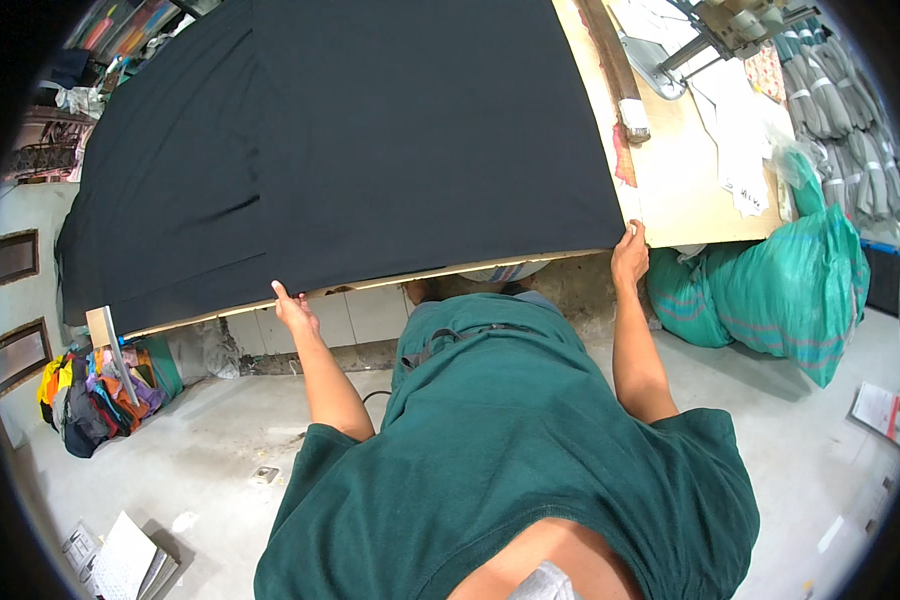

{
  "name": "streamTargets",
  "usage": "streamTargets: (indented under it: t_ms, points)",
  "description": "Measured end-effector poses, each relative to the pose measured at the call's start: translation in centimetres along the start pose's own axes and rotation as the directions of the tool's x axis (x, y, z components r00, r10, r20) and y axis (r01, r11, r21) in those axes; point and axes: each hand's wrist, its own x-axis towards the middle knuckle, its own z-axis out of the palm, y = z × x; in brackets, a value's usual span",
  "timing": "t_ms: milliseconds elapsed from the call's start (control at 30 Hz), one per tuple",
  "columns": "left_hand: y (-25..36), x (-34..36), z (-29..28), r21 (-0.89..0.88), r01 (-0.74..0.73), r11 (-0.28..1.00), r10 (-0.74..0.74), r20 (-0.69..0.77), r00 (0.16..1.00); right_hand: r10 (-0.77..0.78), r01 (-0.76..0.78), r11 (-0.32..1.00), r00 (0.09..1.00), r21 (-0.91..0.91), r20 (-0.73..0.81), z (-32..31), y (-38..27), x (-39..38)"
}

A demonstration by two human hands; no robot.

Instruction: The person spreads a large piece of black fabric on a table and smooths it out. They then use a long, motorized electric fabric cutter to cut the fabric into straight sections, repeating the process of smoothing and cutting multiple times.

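A wide sheet of black fabric [420, 130] is spread over the table and reaches its near edge. Wrinkles and a fold line run through its left part, while the right part lies smooth. My left hand [298, 312] grips the near edge of the fabric, thumb on top and the other fingers partly hidden. At the near right corner, my right hand [629, 258] pinches the fabric with its fingertips close to the table's rim. Both arms are stretched forward, with the hands wide apart.
A wooden bar [615, 65] lies along the fabric's right side, beside a metal machine [735, 25] on the pale tabletop [675, 180]. Green sacks [780, 285] stand below at right. Grey bundles [840, 110] are stacked behind. Colourful cloth scraps [100, 400] sit at lower left.
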Motion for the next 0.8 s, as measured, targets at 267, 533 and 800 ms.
streamTargets:
  t_ms: [267,533,800]
  points:
    - [0.7,0.0,0.3,0.028,0.090,0.996,-0.082,-0.203,0.976,0.019,-0.017,0.999,0.998,0.036,-0.067,-0.3,-0.7,0.3]
    - [-0.1,-9.6,13.2,0.518,-0.573,0.635,0.599,0.137,0.789,-0.655,0.684,0.718,0.727,0.129,-0.207,0.2,-13.0,0.9]
    - [-8.7,-20.1,24.9,0.709,-0.704,0.037,0.333,0.656,0.677,-0.836,0.826,0.549,0.537,0.126,0.117,4.4,-16.3,1.1]
